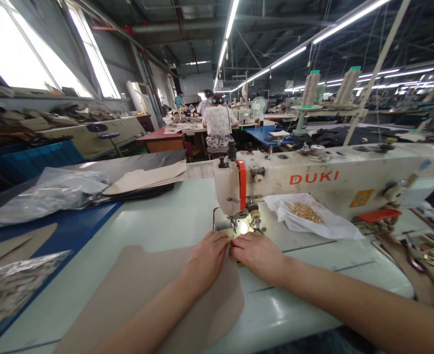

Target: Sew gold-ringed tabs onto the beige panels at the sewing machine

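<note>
The person's left hand [209, 253] lies over a large, flat, taupe sheet-material panel [143, 290], its fingers closed narrowly on the far edge. The right hand [259, 253] meets it there, fingers close together; whether they grip cannot be told. The panel rests on the pale green, smooth table [165, 221], its far edge just before the needle area of a white, orange-lettered sewing machine [276, 172]. Gold-coloured metal pieces [304, 212] lie on a crumpled white sheet [335, 227] beyond the right hand.
</note>
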`<state>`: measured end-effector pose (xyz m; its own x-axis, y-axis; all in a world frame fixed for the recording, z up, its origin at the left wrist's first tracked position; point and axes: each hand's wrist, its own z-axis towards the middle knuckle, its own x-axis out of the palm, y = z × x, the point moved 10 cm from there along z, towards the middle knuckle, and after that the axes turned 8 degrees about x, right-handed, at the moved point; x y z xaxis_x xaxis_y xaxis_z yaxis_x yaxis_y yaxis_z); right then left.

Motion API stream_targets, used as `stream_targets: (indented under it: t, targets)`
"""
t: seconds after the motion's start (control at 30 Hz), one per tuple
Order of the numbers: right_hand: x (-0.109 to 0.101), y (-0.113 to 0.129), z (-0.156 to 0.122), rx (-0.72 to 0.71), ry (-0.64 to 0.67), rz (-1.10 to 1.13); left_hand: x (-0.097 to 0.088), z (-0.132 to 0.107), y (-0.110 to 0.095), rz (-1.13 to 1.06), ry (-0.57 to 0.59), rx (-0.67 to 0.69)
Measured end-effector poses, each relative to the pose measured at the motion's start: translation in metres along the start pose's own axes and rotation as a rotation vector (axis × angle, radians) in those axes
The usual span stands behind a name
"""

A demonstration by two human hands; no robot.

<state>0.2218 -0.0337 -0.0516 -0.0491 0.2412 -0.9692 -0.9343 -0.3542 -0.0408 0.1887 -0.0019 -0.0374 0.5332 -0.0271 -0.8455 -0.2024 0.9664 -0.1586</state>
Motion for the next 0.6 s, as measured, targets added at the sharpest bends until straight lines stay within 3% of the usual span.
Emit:
stream_targets:
  t: [0.23,0.6]
  targets:
    - [0.003,-0.022,0.0,0.03,-0.012,0.007,0.014,0.016,0.01,-0.009,-0.006,0.007]
    - [0.002,-0.03,0.003,0.07,-0.04,0.069,0.016,0.019,0.02,-0.019,-0.022,0.024]
